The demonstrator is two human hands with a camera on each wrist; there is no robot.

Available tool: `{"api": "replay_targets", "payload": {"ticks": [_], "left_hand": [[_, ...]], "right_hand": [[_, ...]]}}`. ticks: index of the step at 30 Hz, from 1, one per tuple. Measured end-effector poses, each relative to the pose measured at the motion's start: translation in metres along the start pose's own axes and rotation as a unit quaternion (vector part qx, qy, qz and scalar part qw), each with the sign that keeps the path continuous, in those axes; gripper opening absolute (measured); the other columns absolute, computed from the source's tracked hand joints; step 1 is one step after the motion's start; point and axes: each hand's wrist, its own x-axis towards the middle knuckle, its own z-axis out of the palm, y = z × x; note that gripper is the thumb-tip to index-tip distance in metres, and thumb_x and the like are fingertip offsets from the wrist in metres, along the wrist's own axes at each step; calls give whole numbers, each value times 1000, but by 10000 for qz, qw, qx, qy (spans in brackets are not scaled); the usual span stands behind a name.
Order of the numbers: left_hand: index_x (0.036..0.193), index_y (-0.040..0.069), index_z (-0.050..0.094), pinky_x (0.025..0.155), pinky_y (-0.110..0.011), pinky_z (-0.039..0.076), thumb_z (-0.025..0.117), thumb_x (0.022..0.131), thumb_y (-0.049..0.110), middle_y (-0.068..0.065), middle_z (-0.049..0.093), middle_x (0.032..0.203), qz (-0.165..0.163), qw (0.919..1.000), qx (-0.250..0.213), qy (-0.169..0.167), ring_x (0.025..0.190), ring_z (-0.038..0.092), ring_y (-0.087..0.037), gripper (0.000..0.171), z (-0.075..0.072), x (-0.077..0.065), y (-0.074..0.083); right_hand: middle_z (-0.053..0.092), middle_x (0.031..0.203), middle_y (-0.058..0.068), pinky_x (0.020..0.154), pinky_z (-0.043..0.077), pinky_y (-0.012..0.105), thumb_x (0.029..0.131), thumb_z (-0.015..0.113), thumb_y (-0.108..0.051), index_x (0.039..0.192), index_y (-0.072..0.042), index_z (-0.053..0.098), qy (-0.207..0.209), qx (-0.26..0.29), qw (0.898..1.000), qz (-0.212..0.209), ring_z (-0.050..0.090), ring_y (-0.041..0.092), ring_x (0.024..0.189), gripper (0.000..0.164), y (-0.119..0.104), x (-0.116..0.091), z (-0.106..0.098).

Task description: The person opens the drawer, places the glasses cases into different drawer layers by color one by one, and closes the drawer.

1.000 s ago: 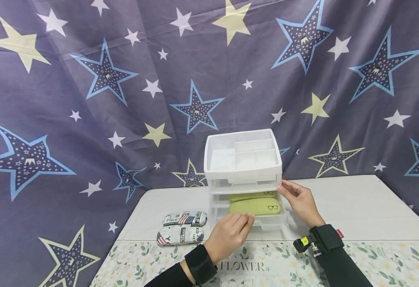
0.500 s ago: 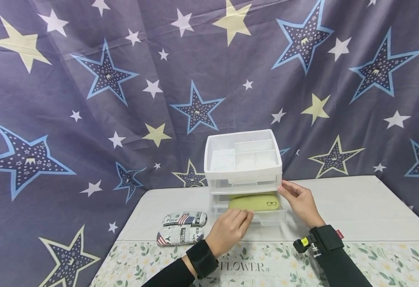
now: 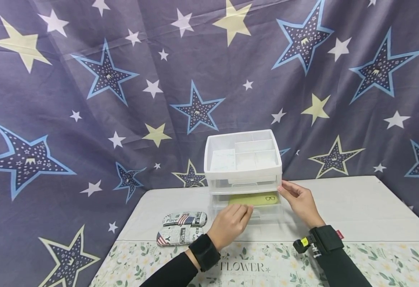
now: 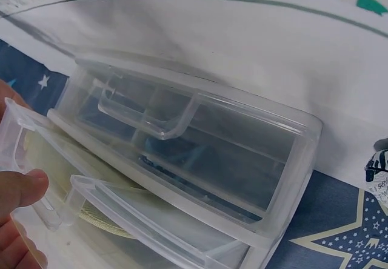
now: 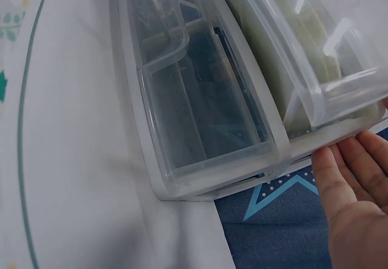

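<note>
A white drawer unit [image 3: 243,171] with clear drawers stands on the table. Its lower drawer [image 3: 267,214] is partly pulled out, with a lime-green glasses case [image 3: 254,198] showing inside. My left hand [image 3: 230,223] is at that drawer's front, pinching its edge between thumb and fingers; in the left wrist view the thumb [image 4: 30,187] lies on the clear front. My right hand [image 3: 300,201] rests against the unit's right side below the upper drawer [image 3: 239,186], its fingertips [image 5: 327,163] touching the frame in the right wrist view.
Two newspaper-print glasses cases [image 3: 181,235] lie side by side on the table, left of the unit. The unit's top tray [image 3: 220,159] has dividers. A star-patterned curtain [image 3: 130,115] hangs close behind. A floral cloth [image 3: 392,259] covers the table front.
The lower drawer has slid inward with my left hand on it, so less of its green contents shows; two green cases were visible before. My right hand has stayed put.
</note>
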Motion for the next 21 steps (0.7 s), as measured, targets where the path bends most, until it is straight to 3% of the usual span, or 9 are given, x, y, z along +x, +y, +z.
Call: {"api": "replay_targets", "payload": {"ticks": [5,10,12,16,19,21], "left_hand": [[118,2,74,79,-22,58,39,108,5,-3,69,100,-84,9999,-15,-73,88,63,-14,37,2,1,-2],[115,1,76,71,-23,56,34,110,4,-4,68,96,-27,9999,65,158,84,62,-16,42,6,3,-5],[114,1,77,66,-22,53,33,110,3,-4,68,95,-16,9996,106,243,82,61,-16,44,8,4,-6],[116,1,76,61,-21,46,35,110,4,-3,67,95,-72,9998,96,160,79,58,-15,42,9,4,-7],[119,0,75,63,-21,46,38,110,4,-3,66,96,-106,9999,102,33,80,57,-15,38,9,5,-8],[121,0,74,63,-21,47,39,109,4,-3,66,97,-114,9998,151,-30,80,57,-14,37,10,5,-9]], "right_hand": [[68,129,18,90,50,7,99,71,-39,138,-1,63,-16,135,9999,38,62,-4,107,55,0,0,0],[68,129,19,90,50,7,99,71,-38,138,-1,63,-36,211,9998,27,61,-10,103,54,-1,0,0],[68,129,19,89,51,7,99,70,-38,139,-1,62,-36,203,9998,27,62,-7,104,54,-1,-1,0],[68,130,19,89,50,7,99,70,-38,139,-1,62,-40,187,9998,34,67,17,116,55,0,-1,0],[67,130,20,89,50,6,100,70,-37,140,0,61,-51,199,9998,2,64,33,122,55,1,0,0],[67,131,20,89,49,6,100,70,-38,140,0,61,-52,200,9998,-2,63,35,123,56,1,0,0]]}}
